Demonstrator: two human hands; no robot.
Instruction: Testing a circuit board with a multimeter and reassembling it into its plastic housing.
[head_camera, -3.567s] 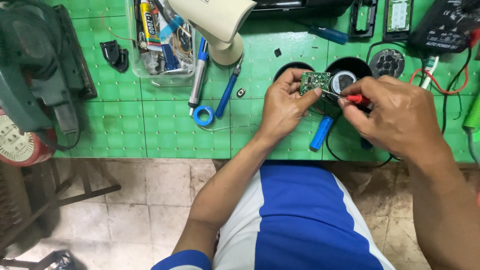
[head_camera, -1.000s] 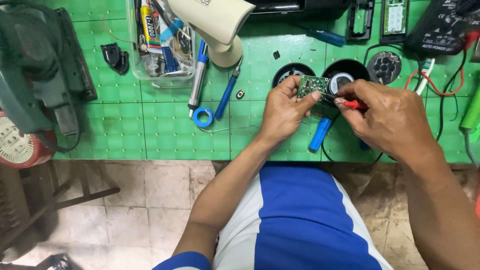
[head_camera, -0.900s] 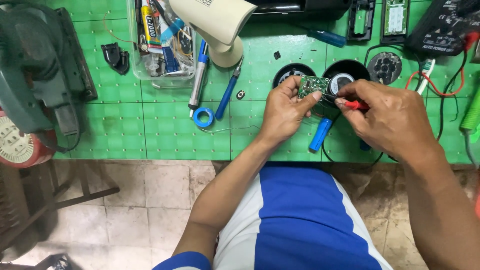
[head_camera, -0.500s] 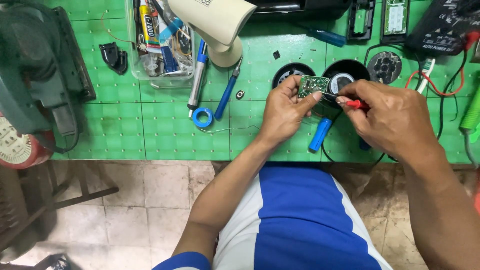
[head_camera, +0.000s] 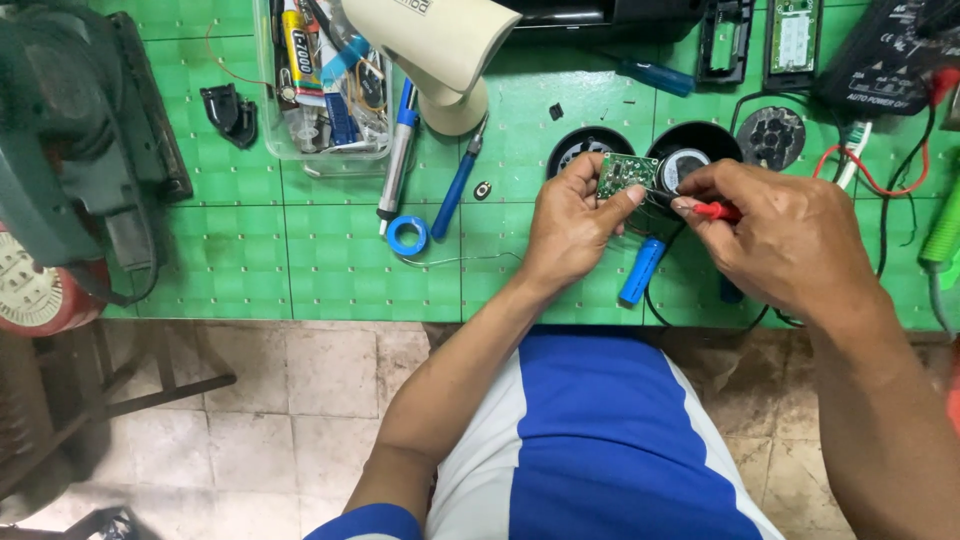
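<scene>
Nearest, a blue and white shirt (head_camera: 590, 450) fills the lower middle, with both forearms reaching up from it onto the green mat (head_camera: 330, 260); the left hand (head_camera: 570, 225) is curled shut on a small green circuit board (head_camera: 620, 175), thumb and fingertips pinching its edges so that the board stands above the knuckles, tilted toward the other hand; the right hand (head_camera: 785, 240), just right of the board, is closed round a red-handled probe (head_camera: 712, 210), whose thin metal tip points left and reaches the board's right edge; whether tip and board actually touch I cannot tell. Below the board, between the two hands, a blue battery (head_camera: 640, 270) lies on the mat, slanted. Left of the board lie a blue ring of tape (head_camera: 407, 235), a blue-handled screwdriver (head_camera: 458, 185) and a soldering iron (head_camera: 395, 160). Just beyond the board sit two round black speaker shells (head_camera: 580, 148), partly hidden by the fingers. Farther left of the board stands a clear plastic box (head_camera: 320, 85) of tubes and oddments; farther right, a black meter (head_camera: 890, 50) with red wire (head_camera: 880, 175).
</scene>
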